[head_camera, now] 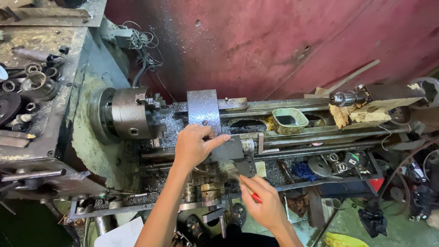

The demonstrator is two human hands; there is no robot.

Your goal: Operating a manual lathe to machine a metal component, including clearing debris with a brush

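I look down on a metal lathe. My left hand (195,145) rests on the grey carriage (204,109), fingers curled over its front part with the thumb stretched right. My right hand (263,201) grips a small brush with a red handle (255,197); its pale bristles (230,169) touch the carriage's dark front block just below my left thumb. The steel three-jaw chuck (132,114) sits to the left, with nothing I can see clamped in it. Metal chips lie around the carriage and bed.
A greenish oval dish (289,120) sits on the bed ways to the right. The tailstock with a drill chuck (344,98) and wooden blocks lies far right. Rings and tools cover the headstock top (32,82). A red wall stands behind. Loose parts fill the tray (331,164) below.
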